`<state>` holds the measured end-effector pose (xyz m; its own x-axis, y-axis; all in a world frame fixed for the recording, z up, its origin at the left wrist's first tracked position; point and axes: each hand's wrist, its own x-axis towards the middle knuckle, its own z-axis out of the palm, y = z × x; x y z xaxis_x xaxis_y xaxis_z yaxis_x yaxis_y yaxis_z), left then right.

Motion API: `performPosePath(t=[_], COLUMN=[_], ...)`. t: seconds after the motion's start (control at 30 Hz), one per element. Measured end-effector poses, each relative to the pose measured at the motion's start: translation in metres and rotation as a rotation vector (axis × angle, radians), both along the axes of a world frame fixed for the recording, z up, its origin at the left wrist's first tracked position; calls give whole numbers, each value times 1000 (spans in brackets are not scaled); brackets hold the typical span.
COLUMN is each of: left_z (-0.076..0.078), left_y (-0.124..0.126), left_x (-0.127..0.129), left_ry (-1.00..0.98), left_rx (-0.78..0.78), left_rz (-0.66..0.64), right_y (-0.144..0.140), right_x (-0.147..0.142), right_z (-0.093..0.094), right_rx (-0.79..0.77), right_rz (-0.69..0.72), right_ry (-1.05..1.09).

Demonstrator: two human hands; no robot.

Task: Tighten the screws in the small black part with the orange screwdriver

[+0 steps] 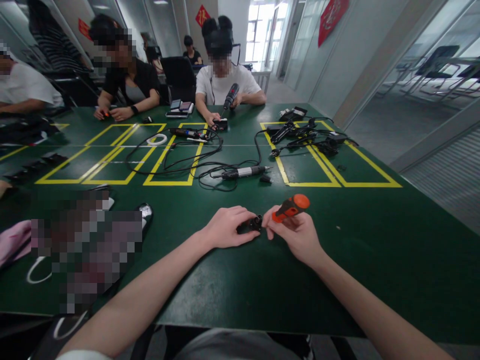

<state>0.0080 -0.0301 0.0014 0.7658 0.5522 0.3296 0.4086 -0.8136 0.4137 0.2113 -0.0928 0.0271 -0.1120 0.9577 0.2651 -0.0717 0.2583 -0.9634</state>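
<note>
My left hand rests low on the green table, near the middle of its near half, fingers curled closed around a small black part; thumb and fingertips pinch it from the left side. My right hand sits just beside it on the right, fingers wrapped shut around the orange-and-black screwdriver, whose round orange butt sticks up and to the right above the knuckles. The tool's front end points left, toward the black part; the tip itself is hidden between the two hands, so I cannot tell whether it touches the part. Both forearms run in from the near edge. Farther out, in the middle of the table, a silver-and-black electric driver lies on its side with its black cable looping left across yellow tape boxes. A white ring lies beyond those loops. On the far right a cluster of black tools and cords sits inside another yellow box. Across the table a person in a white shirt holds a dark power tool upright. A second person in black sits to the far left with hands on the table. Near left, a white loop of cord lies by a blurred patch.
</note>
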Motion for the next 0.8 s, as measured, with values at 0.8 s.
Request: performPosePath(t=[0.8], left_z=[-4], left_y=[1], left_x=[-1], left_ry=[-17], left_rx=[4], left_rz=[2], right_y=[3], right_x=[-1], right_z=[-3], right_rx=[31], right_rz=[2], right_ry=[-16])
